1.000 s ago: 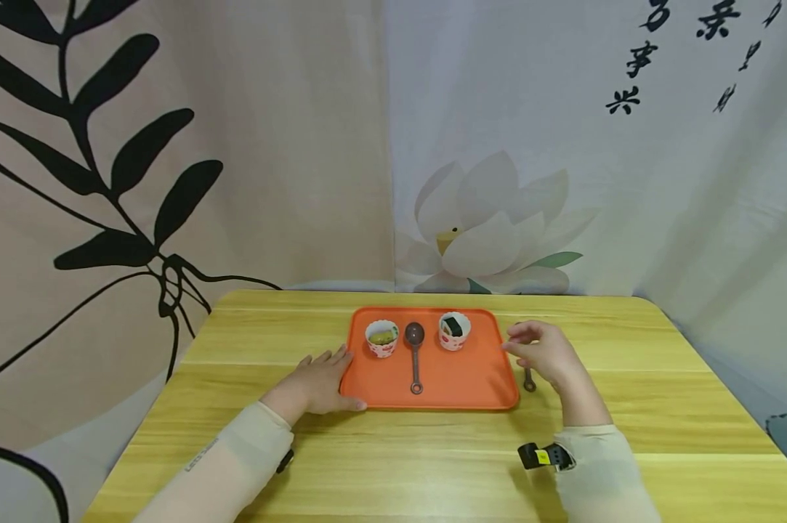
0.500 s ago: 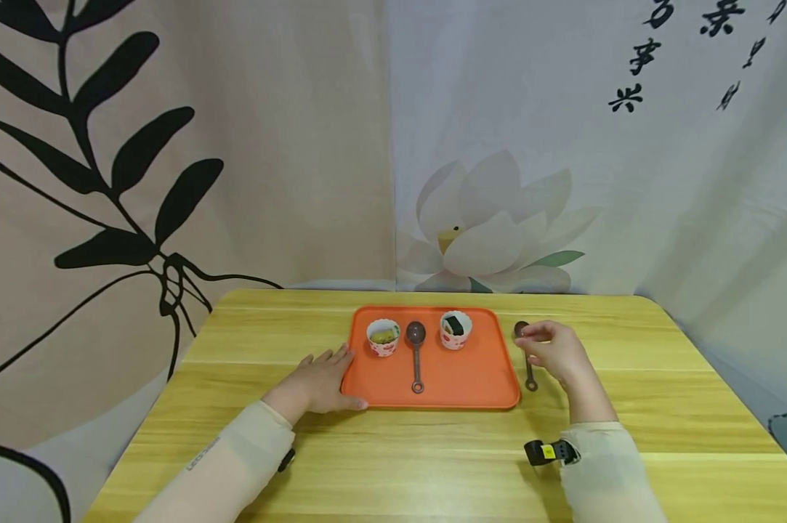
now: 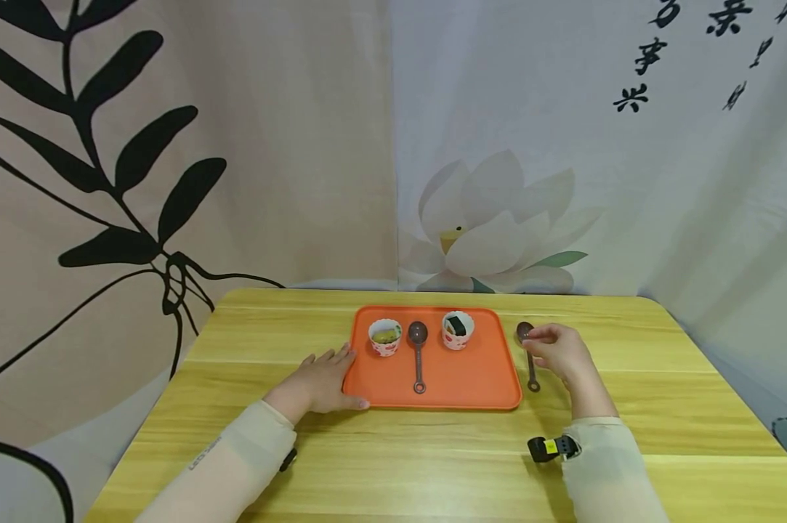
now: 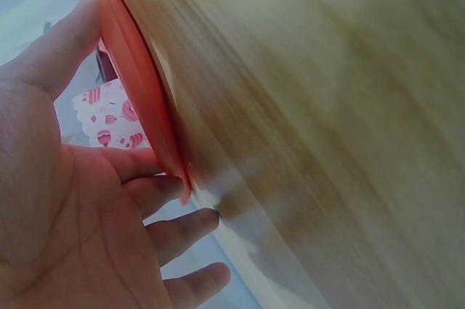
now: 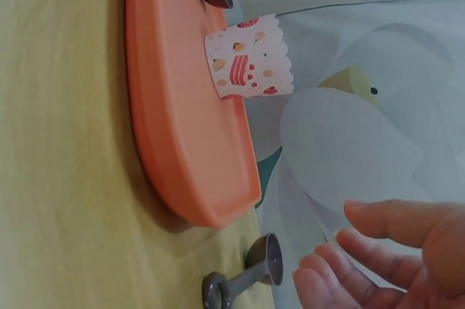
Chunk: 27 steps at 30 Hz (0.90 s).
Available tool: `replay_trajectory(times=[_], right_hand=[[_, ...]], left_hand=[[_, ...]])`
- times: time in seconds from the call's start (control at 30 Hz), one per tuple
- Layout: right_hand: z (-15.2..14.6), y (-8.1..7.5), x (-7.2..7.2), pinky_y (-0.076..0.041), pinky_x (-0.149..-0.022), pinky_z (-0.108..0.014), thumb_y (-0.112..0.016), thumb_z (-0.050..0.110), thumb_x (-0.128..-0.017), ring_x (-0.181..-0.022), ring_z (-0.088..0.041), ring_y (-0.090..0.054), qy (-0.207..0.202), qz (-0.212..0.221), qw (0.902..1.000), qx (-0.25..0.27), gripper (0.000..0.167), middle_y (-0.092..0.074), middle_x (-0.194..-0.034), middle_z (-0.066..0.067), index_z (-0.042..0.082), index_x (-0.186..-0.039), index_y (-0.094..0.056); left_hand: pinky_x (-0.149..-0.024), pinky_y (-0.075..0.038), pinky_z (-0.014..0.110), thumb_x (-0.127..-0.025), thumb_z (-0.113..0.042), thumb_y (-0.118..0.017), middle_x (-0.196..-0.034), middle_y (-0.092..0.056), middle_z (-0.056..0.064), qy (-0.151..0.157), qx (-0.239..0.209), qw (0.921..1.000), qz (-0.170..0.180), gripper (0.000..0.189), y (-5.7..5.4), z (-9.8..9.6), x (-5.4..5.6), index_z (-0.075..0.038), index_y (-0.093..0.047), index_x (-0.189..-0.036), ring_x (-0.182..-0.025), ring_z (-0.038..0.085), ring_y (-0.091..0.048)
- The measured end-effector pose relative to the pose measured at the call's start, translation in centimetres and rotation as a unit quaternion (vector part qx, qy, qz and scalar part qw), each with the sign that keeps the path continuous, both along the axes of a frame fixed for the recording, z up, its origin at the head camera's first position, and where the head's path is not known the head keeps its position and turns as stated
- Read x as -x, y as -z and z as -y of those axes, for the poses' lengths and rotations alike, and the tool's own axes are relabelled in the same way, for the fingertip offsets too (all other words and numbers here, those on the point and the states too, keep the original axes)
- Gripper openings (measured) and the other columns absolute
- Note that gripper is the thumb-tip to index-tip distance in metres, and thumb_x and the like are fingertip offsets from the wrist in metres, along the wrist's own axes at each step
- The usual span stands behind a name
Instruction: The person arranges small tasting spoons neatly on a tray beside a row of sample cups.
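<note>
My left hand (image 3: 317, 381) lies spread at the left side of an orange tray (image 3: 465, 381), its fingertips and thumb at the rim; the left wrist view shows straight fingers against the tray edge. To the right of the tray, a brown spoon (image 3: 532, 374) lies on the table, its bowl at the far end. My right hand (image 3: 561, 356) hovers beside that spoon with loosely bent fingers. In the right wrist view, a gap shows between the fingertips (image 5: 309, 280) and the spoon's round bowl (image 5: 267, 257), and nothing is between thumb and fingers.
On the tray, a second brown spoon (image 3: 418, 356) lies between two patterned paper cups. The left cup (image 3: 384, 349) holds something yellow-green, while the right cup (image 3: 454, 343) contains a black-and-white piece. A wooden table (image 3: 432, 465) carries everything, with a printed curtain (image 3: 301, 145) behind.
My right hand has shifted slightly right, away from the tray, uncovering the bowl of the spoon on the table. The left hand and tray stay in place.
</note>
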State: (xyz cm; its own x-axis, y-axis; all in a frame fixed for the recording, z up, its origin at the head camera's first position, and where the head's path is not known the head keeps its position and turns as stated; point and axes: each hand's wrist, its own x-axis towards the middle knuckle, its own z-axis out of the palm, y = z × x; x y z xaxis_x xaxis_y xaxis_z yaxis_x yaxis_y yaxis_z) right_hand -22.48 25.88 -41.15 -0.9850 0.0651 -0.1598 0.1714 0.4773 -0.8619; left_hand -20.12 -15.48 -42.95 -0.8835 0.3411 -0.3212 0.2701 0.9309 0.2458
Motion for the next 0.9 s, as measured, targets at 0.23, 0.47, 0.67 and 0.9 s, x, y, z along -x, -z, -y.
replay_trajectory(times=[0.23, 0.47, 0.67, 0.9], right_hand=[[-0.5, 0.1, -0.1, -0.058, -0.086, -0.041, -0.064, 0.013, -0.099, -0.106, -0.039, -0.062, 0.006, 0.017, 0.9998, 0.000, 0.040, -0.060, -0.109, -0.018, -0.011, -0.128, -0.053], [-1.0, 0.4, 0.1, -0.059, -0.077, -0.035, -0.065, 0.011, -0.098, -0.093, -0.031, -0.065, 0.012, 0.021, 0.9997, -0.008, 0.039, -0.063, -0.104, -0.016, -0.013, -0.126, -0.054], [-1.1, 0.8, 0.4, -0.059, -0.068, -0.032, -0.064, 0.007, -0.097, -0.078, -0.019, -0.062, 0.019, 0.035, 0.9992, 0.009, 0.038, -0.064, -0.096, -0.012, -0.016, -0.125, -0.053], [-1.2, 1.4, 0.7, -0.058, -0.065, -0.029, -0.064, 0.005, -0.096, -0.070, -0.014, -0.059, 0.022, 0.047, 0.9985, 0.018, 0.036, -0.063, -0.091, -0.010, -0.016, -0.122, -0.053]], left_hand=[[-0.116, -0.017, 0.063, -0.085, -0.065, -0.067, -0.165, -0.020, 0.015, 0.001, -0.007, 1.0000, -0.003, 0.104, 0.1, 0.0, -0.1, -0.003, -0.027, -0.158, -0.147, 0.043, -0.024], [-0.116, -0.017, 0.063, -0.084, -0.066, -0.068, -0.164, -0.022, 0.015, 0.003, -0.008, 0.9999, -0.006, 0.105, 0.2, 0.0, -0.1, -0.002, -0.028, -0.157, -0.147, 0.044, -0.026], [-0.116, -0.017, 0.063, -0.084, -0.068, -0.067, -0.165, -0.021, 0.014, 0.003, 0.000, 1.0000, -0.007, 0.106, 0.4, 0.1, 0.1, -0.004, -0.027, -0.158, -0.147, 0.043, -0.025], [-0.117, -0.016, 0.063, -0.084, -0.067, -0.067, -0.165, -0.021, 0.013, 0.002, -0.002, 1.0000, -0.007, 0.105, 0.5, 0.1, 0.1, -0.004, -0.027, -0.158, -0.147, 0.043, -0.025]])
